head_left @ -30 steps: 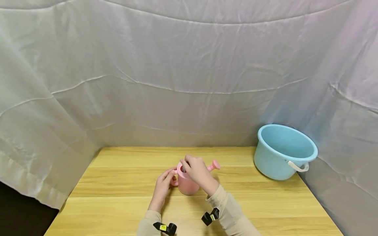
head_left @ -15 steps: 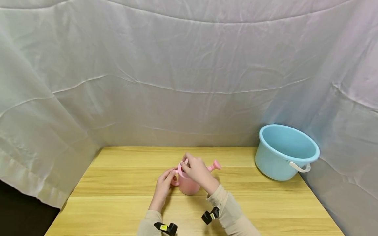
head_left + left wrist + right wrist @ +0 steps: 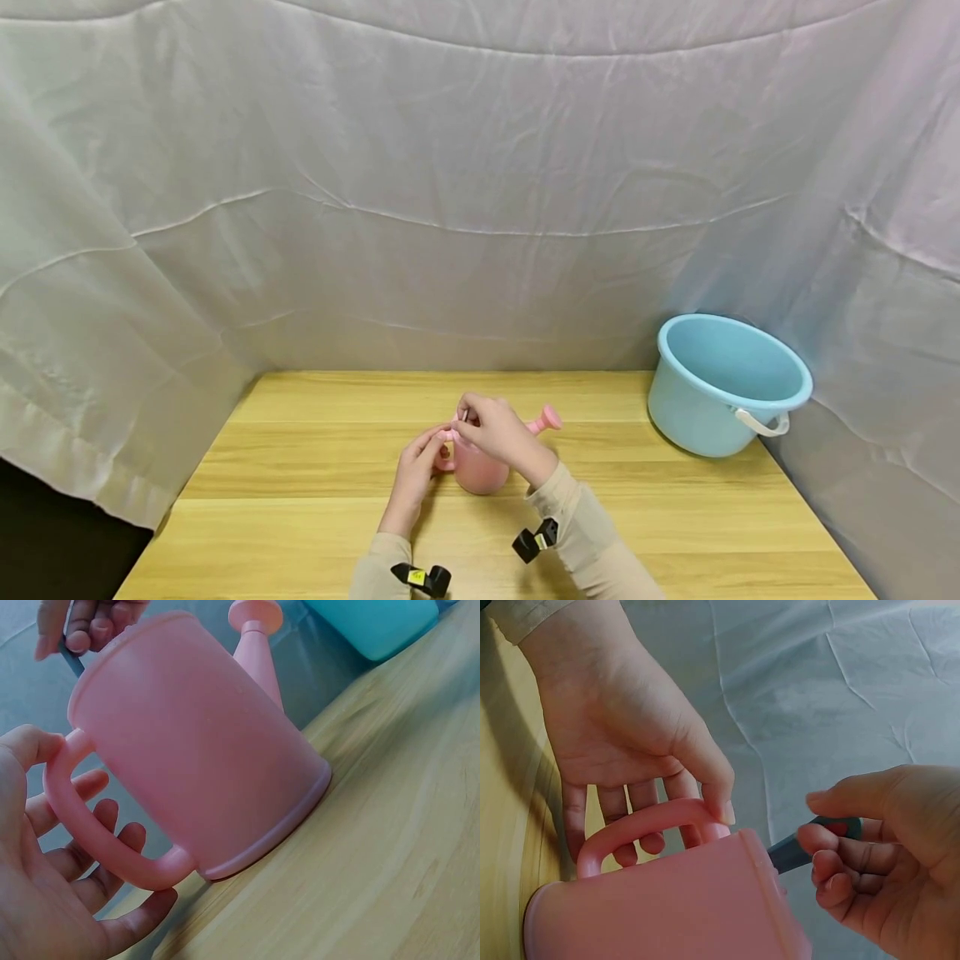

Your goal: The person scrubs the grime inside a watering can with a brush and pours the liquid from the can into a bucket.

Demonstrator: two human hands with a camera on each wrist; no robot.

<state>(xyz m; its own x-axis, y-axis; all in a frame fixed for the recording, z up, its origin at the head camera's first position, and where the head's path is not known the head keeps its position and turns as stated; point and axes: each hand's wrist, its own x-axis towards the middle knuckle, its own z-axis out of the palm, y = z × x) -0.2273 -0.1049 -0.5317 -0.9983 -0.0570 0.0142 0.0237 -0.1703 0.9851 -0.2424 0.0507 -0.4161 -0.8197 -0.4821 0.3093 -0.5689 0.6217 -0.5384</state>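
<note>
A pink watering can (image 3: 481,473) stands upright on the wooden table, its spout pointing right. My left hand (image 3: 412,473) holds the can's handle (image 3: 90,832), with the thumb on its upper part and the fingers around behind it. Over the can's mouth, my right hand (image 3: 501,432) pinches a dark blue-grey handle (image 3: 789,853) with a red patch. This slim handle slants down into the mouth. Its lower end is hidden inside the can, so the kind of tool cannot be told.
A light blue bucket (image 3: 690,417) with a white carrying handle (image 3: 759,425) stands at the table's back right corner. Grey cloth (image 3: 480,275) hangs behind and along both sides of the table. Each sleeve carries a black wrist camera (image 3: 536,542).
My right hand has shifted a little at the can's mouth, its fingertips now more to the left, toward the handle side. The left hand and the can stay nearly still.
</note>
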